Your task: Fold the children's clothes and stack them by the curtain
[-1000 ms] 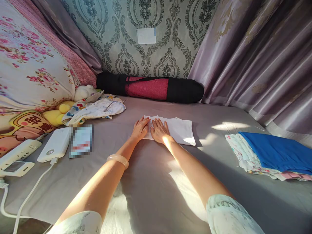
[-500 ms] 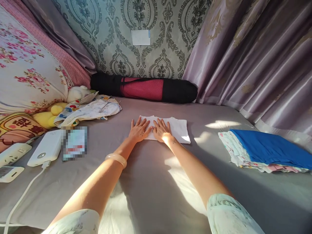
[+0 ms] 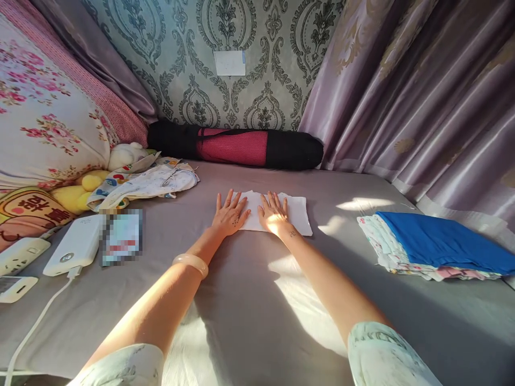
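Observation:
A folded white cloth point(image 3: 298, 214) lies flat on the grey sheet point(image 3: 249, 279), in front of me. On its left end rests my left hand point(image 3: 230, 215), palm down with fingers spread. My right hand point(image 3: 275, 214) presses flat on the middle of the cloth, its fingers also apart. A strip of white cloth shows between the two hands. Neither hand grips anything.
At the right lies a stack of folded clothes point(image 3: 438, 246), blue on top. A black and red rolled bag point(image 3: 233, 147) lines the wall. Left are a crumpled patterned garment point(image 3: 156, 179), a white power bank point(image 3: 74, 244) with a cable, and a blurred packet point(image 3: 122, 237).
My right hand has slid to the right across the cloth, widening the space between my hands. My left hand stays at the cloth's left end. The view has shifted slightly.

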The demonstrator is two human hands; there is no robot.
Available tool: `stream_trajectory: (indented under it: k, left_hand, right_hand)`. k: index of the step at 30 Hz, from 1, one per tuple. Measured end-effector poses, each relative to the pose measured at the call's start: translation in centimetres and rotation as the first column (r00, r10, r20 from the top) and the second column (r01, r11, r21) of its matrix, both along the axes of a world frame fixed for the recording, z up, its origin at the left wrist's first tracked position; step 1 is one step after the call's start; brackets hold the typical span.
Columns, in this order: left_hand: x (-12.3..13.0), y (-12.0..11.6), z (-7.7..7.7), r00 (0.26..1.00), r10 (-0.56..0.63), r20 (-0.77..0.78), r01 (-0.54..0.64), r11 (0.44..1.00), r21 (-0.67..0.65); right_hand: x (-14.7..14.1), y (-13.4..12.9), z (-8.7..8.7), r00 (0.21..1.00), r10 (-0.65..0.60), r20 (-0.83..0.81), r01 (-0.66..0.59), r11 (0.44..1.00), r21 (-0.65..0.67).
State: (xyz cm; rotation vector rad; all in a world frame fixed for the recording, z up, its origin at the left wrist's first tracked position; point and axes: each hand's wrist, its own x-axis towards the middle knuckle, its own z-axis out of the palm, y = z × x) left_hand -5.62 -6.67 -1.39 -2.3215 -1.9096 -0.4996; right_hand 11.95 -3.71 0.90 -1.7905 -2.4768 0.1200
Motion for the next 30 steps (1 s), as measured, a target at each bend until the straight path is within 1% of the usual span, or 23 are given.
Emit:
stream_trajectory:
  k: [4,6,12,15,17,18,23,30]
  left_hand:
    - [-0.1,0.3,0.2,1.0,0.009,0.027,-0.006,0.99,-0.141]
    - [-0.1,0.4,0.3,0.999,0.012,0.031,-0.007,0.986,-0.165]
    - [-0.1,0.2,0.5,1.0,0.012,0.005,-0.011,0.985,-0.171]
    - [0.1,0.0,0.5,0.999,0.029,-0.024,-0.031,0.995,-0.09]
    - [0.2,-0.1,0.4,0.999,0.033,-0.036,-0.035,0.999,-0.031]
    - [0.2,0.0,0.3,0.999,0.027,-0.038,-0.028,0.999,-0.028]
    - [-0.2,0.5,0.0,1.0,-0.011,-0.006,0.01,0.99,-0.142]
    - [-0.4,0.5,0.1,1.0,-0.002,-0.004,0.001,0.987,-0.162]
  right_hand:
    - [0.3,0.2,-0.6,1.0,-0.008,-0.002,0.008,0.997,-0.075]
    - [0.2,0.3,-0.7,1.0,-0.013,-0.005,0.013,0.996,-0.09]
    - [0.4,0.1,-0.4,0.999,0.005,-0.037,-0.009,0.995,-0.102]
    - [1.1,0.0,-0.1,0.999,-0.003,-0.036,0.001,0.998,-0.058]
    - [1.9,0.0,-0.1,0.999,-0.04,-0.02,0.04,0.999,0.001]
    - [2.3,0.1,-0.2,0.998,-0.059,-0.014,0.059,0.998,0.019]
    - [3.4,0.5,-0.9,0.996,-0.093,0.002,0.093,0.995,-0.028]
    - [3.3,0.7,-1.1,0.995,-0.103,0.004,0.103,0.993,-0.053]
